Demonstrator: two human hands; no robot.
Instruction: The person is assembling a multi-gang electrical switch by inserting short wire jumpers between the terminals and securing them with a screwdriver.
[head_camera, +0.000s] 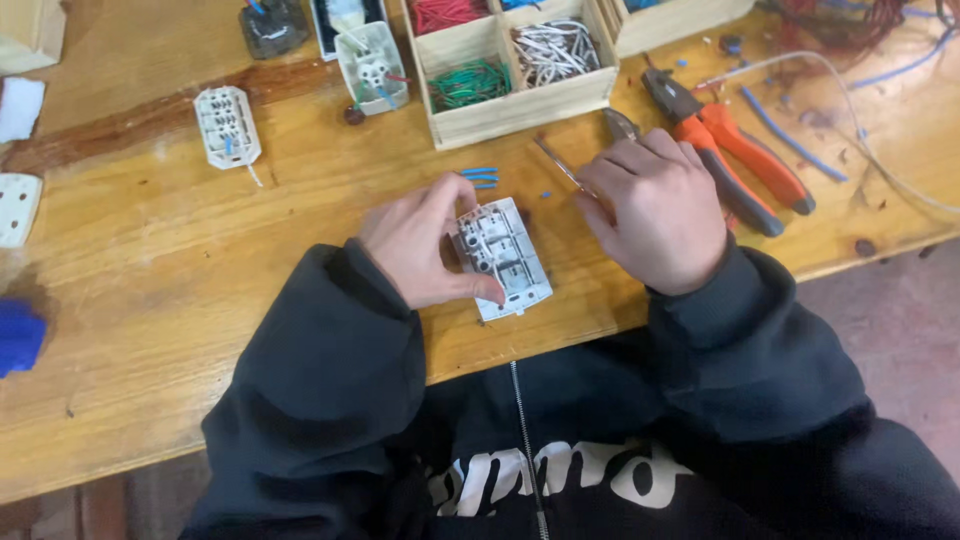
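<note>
A person's left hand (420, 245) pinches a white socket module (503, 258) lying back-up on the wooden workbench (200, 300), near its front edge. The right hand (655, 210) curls closed around a thin screwdriver (560, 165); orange-handled pliers (735, 150) lie just beside it, below a wooden box of wire offcuts (510, 100).

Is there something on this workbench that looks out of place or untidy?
Mostly small litter. Short blue wire offcuts lie loose on the wooden table, just beyond the white switch module that the left hand holds. More blue scraps are scattered beside the orange pliers. Nothing looks broken or spilled.
</note>
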